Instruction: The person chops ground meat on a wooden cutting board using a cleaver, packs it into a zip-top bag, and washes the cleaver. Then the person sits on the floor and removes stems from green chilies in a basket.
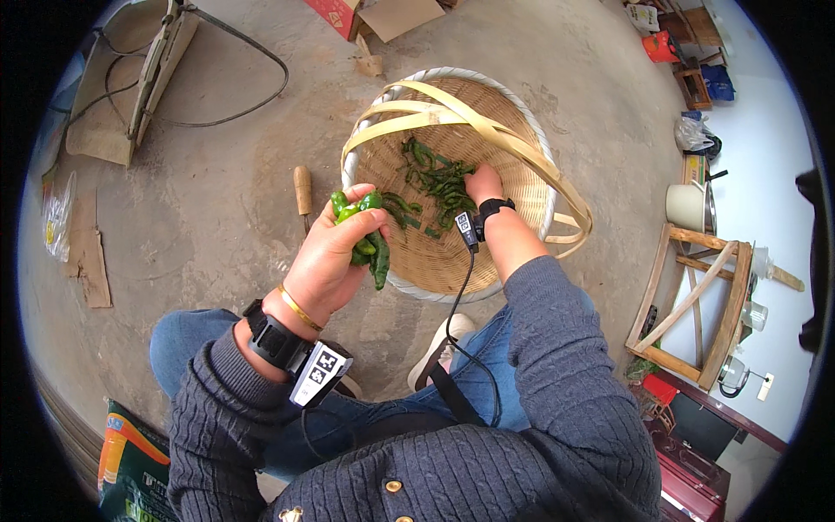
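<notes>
My left hand grips a bunch of green chili peppers above the near left rim of a round woven bamboo basket. Some pepper ends poke out over my thumb, and others hang below the palm. Inside the basket, more dark green peppers lie in a loose heap. My right hand reaches down to the right side of this heap. Its fingertips are hidden, so I cannot tell whether it holds a pepper. Flat bamboo handle strips arch over the far side of the basket.
A tool with a wooden handle lies on the concrete floor left of the basket. Cardboard lies beyond it. A large scoop-shaped container with a cord stands far left. At right is a wooden frame beside a pot.
</notes>
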Tool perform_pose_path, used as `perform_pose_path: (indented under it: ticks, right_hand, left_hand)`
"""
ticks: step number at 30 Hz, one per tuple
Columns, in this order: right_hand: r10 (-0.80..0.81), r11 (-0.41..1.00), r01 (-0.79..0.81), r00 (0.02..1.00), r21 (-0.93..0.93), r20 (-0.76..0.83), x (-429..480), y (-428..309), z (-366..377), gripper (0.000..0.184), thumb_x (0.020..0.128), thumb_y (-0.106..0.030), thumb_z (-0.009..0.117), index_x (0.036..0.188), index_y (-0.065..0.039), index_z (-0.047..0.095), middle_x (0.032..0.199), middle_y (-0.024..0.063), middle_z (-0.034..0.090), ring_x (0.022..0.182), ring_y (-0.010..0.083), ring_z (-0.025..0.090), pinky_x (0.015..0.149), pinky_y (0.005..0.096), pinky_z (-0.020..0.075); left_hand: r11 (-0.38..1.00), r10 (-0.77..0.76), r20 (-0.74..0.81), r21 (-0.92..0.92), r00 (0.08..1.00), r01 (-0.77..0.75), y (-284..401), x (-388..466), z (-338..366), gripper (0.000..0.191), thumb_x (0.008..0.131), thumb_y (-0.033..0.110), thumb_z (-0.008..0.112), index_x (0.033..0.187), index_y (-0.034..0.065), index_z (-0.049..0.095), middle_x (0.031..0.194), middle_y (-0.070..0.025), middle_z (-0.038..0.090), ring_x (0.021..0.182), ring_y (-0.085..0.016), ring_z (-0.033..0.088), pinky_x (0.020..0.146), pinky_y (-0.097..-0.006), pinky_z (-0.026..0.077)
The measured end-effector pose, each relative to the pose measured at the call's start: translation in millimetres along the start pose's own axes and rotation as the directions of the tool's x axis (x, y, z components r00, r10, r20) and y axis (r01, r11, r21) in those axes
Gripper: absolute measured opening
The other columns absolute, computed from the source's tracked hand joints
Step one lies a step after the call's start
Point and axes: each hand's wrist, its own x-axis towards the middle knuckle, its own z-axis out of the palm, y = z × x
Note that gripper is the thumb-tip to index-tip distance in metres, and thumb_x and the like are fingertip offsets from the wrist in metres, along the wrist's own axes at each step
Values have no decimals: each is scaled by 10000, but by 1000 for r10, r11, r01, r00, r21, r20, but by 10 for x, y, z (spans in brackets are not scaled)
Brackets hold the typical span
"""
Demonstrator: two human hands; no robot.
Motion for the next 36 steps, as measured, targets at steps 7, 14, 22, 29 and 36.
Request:
perform_pose_path:
  ticks: [7,14,22,29,36]
  right_hand:
    - [-122,942,124,992,311,-25,-420,-329,-681,258,833,-235,631,832,19,673,679,146,651,626,231,634,597,378,490]
    - [-477,323,-232,797,918,370,-1890,-881,-1355,183,880,-132,637,735,-46,566,706,29,612,584,95,569,516,243,463]
    - [-843,329,920,388,213,-372,-2023,-1070,-1357,228,867,-108,610,700,-32,473,613,80,534,512,231,513,521,317,417]
    - [-599,29,-457,704,889,382,-1144,-996,-881,134,920,-114,532,807,-54,570,623,16,541,480,75,422,485,214,370]
    - [-232,960,194,954,202,187,251,-1029,-70,354,766,-269,695,974,16,670,900,206,671,832,285,656,751,370,507]
  left_hand:
    - [998,-32,-3,-52,999,32,-22,40,-73,333,834,8,604,1144,27,486,888,-54,602,797,-138,567,723,-270,461]
    - [972,-233,80,-2,969,234,-171,55,-8,164,853,36,571,1013,56,541,944,-36,587,852,-155,591,758,-320,499]
    - [951,-292,-21,104,956,292,-125,-12,-29,278,832,-10,587,1093,42,508,962,-49,602,841,-155,602,739,-296,496]
    - [968,-216,-66,118,974,223,-92,-72,-10,298,818,-30,581,1094,44,495,962,-82,618,861,-176,606,753,-304,497]
    - [980,-199,-52,11,979,200,-112,-179,-39,308,811,-24,594,1086,67,489,999,-94,616,911,-187,597,798,-314,482]
